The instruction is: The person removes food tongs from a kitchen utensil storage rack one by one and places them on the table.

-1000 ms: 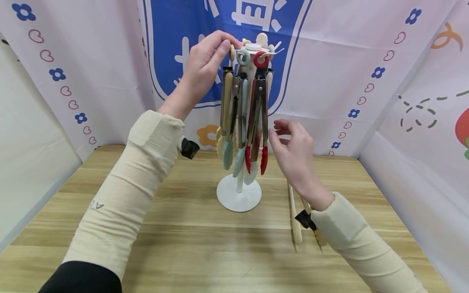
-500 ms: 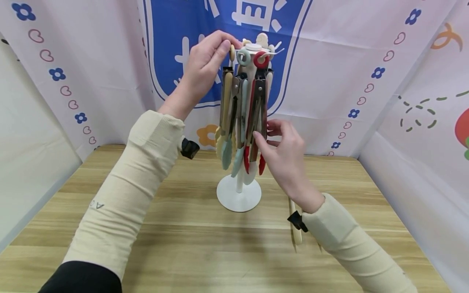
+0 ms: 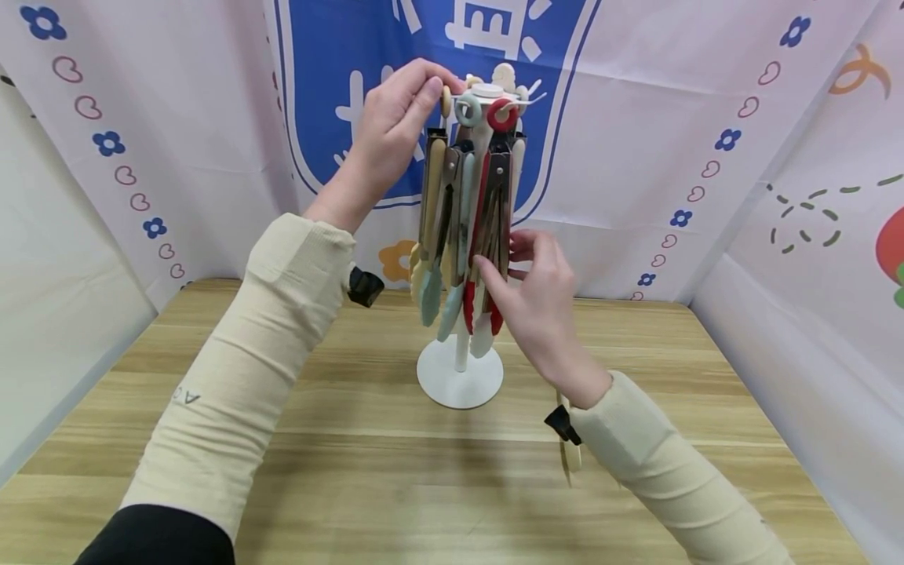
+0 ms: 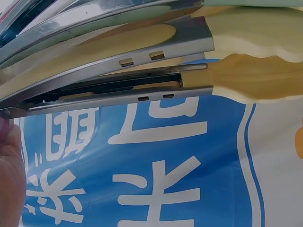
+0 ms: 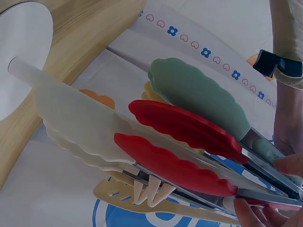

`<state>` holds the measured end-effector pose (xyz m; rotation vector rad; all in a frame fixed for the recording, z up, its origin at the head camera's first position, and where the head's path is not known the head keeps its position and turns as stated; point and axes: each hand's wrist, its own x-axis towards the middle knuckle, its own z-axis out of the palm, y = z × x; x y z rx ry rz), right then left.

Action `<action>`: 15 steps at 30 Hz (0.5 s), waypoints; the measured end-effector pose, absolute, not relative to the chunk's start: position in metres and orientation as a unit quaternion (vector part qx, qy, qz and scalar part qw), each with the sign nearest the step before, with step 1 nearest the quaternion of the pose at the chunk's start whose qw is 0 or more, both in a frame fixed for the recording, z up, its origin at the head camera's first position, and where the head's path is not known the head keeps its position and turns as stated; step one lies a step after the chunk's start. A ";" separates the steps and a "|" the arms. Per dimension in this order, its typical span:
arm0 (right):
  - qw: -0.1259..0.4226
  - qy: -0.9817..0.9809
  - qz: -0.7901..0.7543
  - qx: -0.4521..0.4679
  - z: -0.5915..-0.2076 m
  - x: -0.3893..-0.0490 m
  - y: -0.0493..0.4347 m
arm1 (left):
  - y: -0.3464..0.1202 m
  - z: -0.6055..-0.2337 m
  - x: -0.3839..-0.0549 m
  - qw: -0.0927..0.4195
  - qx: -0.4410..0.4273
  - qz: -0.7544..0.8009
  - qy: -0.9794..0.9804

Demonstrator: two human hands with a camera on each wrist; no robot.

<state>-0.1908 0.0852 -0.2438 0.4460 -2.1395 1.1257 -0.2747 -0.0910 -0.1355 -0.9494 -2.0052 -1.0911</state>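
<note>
A white utensil stand (image 3: 459,384) bears several hanging tongs. Near its top rim, my left hand (image 3: 395,118) grips with thumb and fingers beside the ring of the yellow tongs (image 3: 435,180); part of its hold is hidden. My right hand (image 3: 540,306) has thumb and fingers around the red tongs (image 3: 500,169), pressing their arms towards each other. In the right wrist view, the red tips (image 5: 184,123) still stand apart. White tongs (image 5: 80,113) hang behind them, and mint tongs (image 3: 466,188) hang to their left.
A beige slotted spatula (image 5: 113,194) hangs at the back of the stand. On the wooden table (image 3: 339,471), a long beige utensil (image 3: 574,459) lies partly under my right forearm. A printed cloth (image 3: 600,157) forms the back wall.
My right hand has moved left from beside the stand onto the red tongs. Their tips have drawn closer, and the hanging tongs have swung slightly left. My left hand stays put.
</note>
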 end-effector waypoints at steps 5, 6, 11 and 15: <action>0.342 -0.827 0.413 0.169 -0.244 -0.193 0.083 | -0.091 -0.136 -0.275 0.327 -0.366 -0.418 -0.765; 0.342 -0.827 0.412 0.169 -0.245 -0.193 0.082 | -0.091 -0.136 -0.275 0.326 -0.367 -0.418 -0.765; 0.346 -0.830 0.406 0.164 -0.245 -0.195 0.080 | -0.091 -0.136 -0.275 0.324 -0.370 -0.418 -0.764; 0.351 -0.831 0.400 0.163 -0.246 -0.198 0.078 | -0.091 -0.136 -0.275 0.324 -0.368 -0.421 -0.763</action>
